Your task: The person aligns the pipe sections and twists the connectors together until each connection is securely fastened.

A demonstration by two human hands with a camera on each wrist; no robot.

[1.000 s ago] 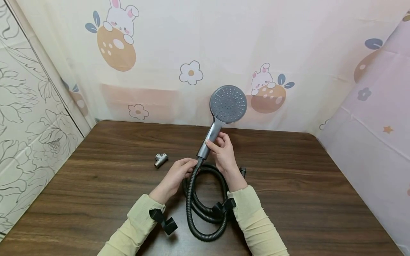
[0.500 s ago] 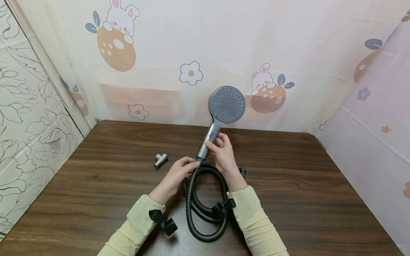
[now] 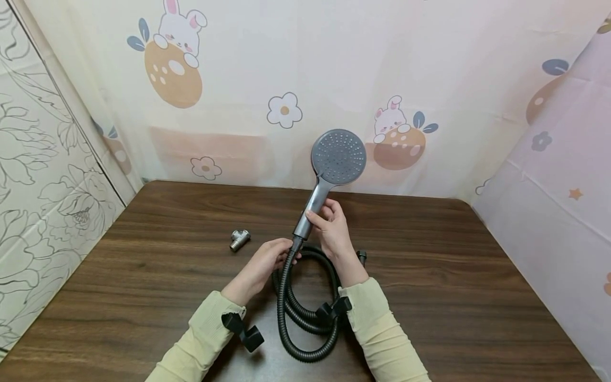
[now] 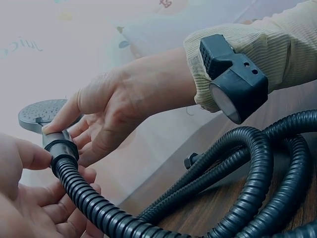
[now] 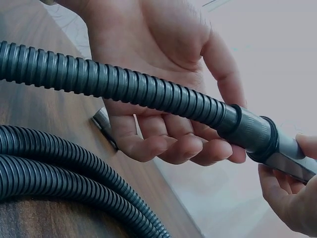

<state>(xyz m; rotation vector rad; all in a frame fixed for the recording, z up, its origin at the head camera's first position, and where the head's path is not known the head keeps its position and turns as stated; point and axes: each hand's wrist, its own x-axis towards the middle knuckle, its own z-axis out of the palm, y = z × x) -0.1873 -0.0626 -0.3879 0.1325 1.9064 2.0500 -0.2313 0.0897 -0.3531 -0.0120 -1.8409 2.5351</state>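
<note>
Tabletop (image 3: 157, 276): dark wood grain, rounded far corners. Chrome tee fitting (image 3: 239, 240) lying left of middle, closer to far edge than near. Behind far edge: off-white curtain (image 3: 334, 63), larger rabbit-on-fruit print toward far left corner, smaller one right of middle, outlined flowers between. Past left edge: white panel (image 3: 45, 185), line-drawn flowers. Past right edge: lilac cloth (image 3: 549, 180), orange star.

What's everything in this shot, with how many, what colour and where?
shower head: 1, grey, above the table
hose: 1, black, looped, upper end at the shower head's handle
T-shaped fitting: 1, silver, left of the hose
table: 1, brown, underneath
patterned cloth: number unclear, cream to lilac, behind and right
floral panel: 1, white, left
wrist cameras: 2, black, at the cuffs
sleeves: 2, pale yellow, forearms
left hand: 1, bare, on hose end
right hand: 1, bare, holding handle
</note>
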